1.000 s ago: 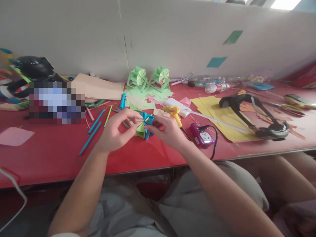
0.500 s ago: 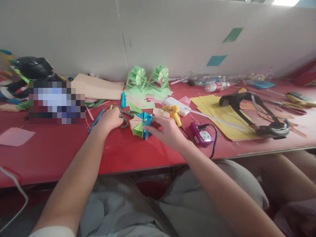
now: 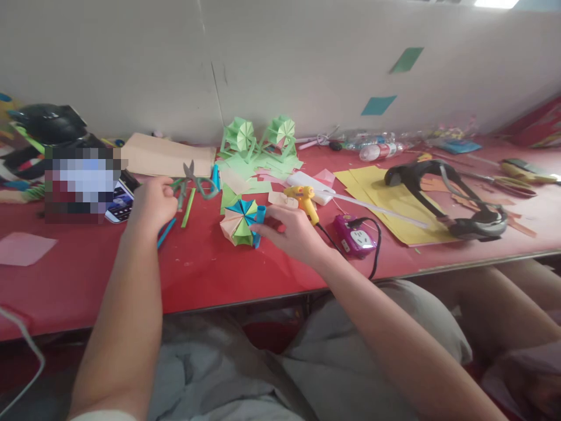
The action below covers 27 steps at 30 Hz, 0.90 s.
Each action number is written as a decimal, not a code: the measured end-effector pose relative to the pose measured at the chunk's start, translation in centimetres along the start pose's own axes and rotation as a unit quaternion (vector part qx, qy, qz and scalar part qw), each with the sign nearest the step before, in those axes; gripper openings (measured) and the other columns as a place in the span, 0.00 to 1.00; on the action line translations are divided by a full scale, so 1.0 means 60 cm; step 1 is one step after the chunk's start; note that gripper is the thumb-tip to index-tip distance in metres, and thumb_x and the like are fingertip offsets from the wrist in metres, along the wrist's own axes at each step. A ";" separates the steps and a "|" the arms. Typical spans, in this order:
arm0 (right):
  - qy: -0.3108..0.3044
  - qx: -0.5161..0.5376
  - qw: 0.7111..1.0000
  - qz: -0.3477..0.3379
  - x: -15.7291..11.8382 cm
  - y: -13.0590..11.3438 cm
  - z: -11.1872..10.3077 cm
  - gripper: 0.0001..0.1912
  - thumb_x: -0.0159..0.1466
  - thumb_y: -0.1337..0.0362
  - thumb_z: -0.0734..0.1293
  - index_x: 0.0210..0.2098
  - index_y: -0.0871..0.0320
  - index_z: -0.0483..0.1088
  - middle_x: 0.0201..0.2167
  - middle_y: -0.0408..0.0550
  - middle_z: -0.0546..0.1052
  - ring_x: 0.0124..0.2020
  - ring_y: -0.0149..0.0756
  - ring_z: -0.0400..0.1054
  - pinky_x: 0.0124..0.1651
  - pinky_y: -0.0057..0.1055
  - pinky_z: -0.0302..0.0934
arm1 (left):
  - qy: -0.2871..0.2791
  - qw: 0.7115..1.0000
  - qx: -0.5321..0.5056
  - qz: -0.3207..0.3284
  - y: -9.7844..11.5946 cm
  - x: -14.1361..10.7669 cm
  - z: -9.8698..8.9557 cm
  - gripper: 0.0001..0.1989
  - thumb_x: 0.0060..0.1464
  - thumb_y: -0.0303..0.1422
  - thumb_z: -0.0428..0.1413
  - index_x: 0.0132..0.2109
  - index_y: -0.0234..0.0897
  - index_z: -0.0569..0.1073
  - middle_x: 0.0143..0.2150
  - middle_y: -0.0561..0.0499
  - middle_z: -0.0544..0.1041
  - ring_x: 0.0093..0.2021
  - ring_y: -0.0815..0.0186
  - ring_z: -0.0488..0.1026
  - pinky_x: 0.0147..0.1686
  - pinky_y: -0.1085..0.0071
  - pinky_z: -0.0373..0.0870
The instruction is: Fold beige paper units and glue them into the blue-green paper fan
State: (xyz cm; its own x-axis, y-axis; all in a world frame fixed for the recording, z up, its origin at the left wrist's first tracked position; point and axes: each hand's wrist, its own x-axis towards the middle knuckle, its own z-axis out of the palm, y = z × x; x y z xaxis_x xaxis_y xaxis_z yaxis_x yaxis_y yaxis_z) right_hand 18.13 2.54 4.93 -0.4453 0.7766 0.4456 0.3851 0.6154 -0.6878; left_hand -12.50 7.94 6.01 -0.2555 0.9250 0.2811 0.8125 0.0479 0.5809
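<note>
My right hand [image 3: 293, 228] pinches a blue rolled paper tube [image 3: 260, 215] at the side of a folded paper wheel [image 3: 240, 223]. The wheel has blue, green and peach pleats and stands at the middle of the red table. My left hand [image 3: 154, 202] is closed, its fingertips at one handle of open scissors [image 3: 193, 180] whose blades point toward the wall. Just right of that hand lies a green paper stick [image 3: 188, 208]. A blue stick [image 3: 166, 233] is partly under my left wrist.
Behind are two green paper wheels [image 3: 280, 131] on stands and brown sheets [image 3: 166, 155]. On the right are a yellow glue gun [image 3: 307, 202], a purple power socket [image 3: 356, 237], yellow paper [image 3: 372, 202] and a black head strap [image 3: 447, 199]. A phone [image 3: 119, 203] lies left.
My left hand has moved left, and the scissors have shifted left and turned so their blades point away. The green stick is uncovered. My right hand keeps its pinch on the tube.
</note>
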 end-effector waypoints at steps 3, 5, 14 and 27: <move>-0.002 -0.001 1.000 0.001 0.001 0.000 0.000 0.13 0.68 0.55 0.68 0.34 0.58 0.73 0.31 0.46 0.76 0.31 0.32 0.67 0.36 0.29 0.60 | -0.051 0.962 -0.268 -0.025 0.031 -0.018 -0.001 0.10 0.55 0.27 0.56 0.45 0.32 0.76 0.40 0.49 0.78 0.34 0.66 0.72 0.37 0.67 0.70; -0.001 -0.003 1.000 -0.005 0.001 0.001 0.000 0.14 0.68 0.54 0.68 0.34 0.59 0.72 0.29 0.45 0.75 0.30 0.31 0.66 0.36 0.29 0.60 | -0.120 0.903 -0.413 -0.021 0.058 -0.033 0.010 0.05 0.53 0.25 0.58 0.39 0.32 0.77 0.36 0.50 0.77 0.31 0.71 0.70 0.32 0.73 0.68; -0.005 -0.005 1.000 0.016 0.002 -0.001 0.006 0.15 0.69 0.54 0.65 0.32 0.59 0.70 0.28 0.44 0.72 0.29 0.30 0.63 0.35 0.28 0.55 | -0.216 0.788 -0.575 0.045 0.154 -0.129 0.026 0.09 0.52 0.35 0.66 0.40 0.39 0.78 0.37 0.49 0.79 0.25 0.71 0.71 0.20 0.76 0.67; -0.056 0.031 0.997 0.038 -0.003 0.001 0.003 0.05 0.62 0.71 0.66 0.30 0.61 0.73 0.27 0.43 0.75 0.28 0.28 0.64 0.34 0.26 0.55 | -0.322 0.801 -0.497 0.092 0.166 -0.155 0.051 0.14 0.60 0.40 0.58 0.49 0.37 0.75 0.32 0.49 0.80 0.28 0.66 0.77 0.30 0.71 0.75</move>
State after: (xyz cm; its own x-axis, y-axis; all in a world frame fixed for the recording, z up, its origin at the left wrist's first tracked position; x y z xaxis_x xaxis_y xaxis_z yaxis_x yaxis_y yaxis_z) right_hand 18.07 2.43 4.72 -0.5056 0.7983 0.3273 0.3709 0.5437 -0.7529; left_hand -0.43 0.98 6.83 0.4032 0.8999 0.1662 -0.0951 -0.1395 0.9857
